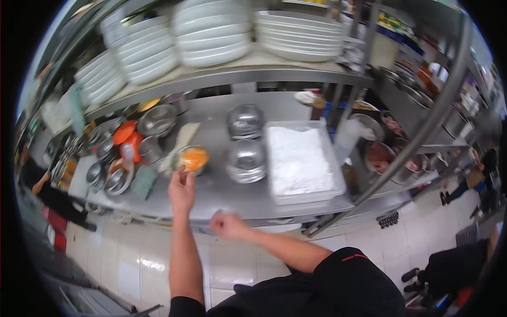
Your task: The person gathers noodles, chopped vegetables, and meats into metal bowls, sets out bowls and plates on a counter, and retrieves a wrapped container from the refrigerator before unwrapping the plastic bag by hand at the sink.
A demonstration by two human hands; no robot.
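Note:
My left hand (182, 191) reaches over the steel counter, fingers closed at the near left rim of a small metal bowl (199, 172). Bright orange food (194, 157) fills that bowl; its kind is too blurred to name. My right hand (228, 225) is held in front of the counter's near edge, curled and smeared by motion, so its fingers cannot be made out. Two stacks of clear bowls stand right of the orange food: a near stack (246, 161) and a far stack (245, 121). A pale cloth (186, 138) lies behind the metal bowl.
A large tub of white powder (301, 158) stands on the counter's right. Metal bowls (157, 120), an orange container (132, 148) and a green cloth (143, 183) crowd the left. Stacked white dishes (211, 34) fill the shelf overhead. A metal post (422, 138) rises at right. Other people are at both sides.

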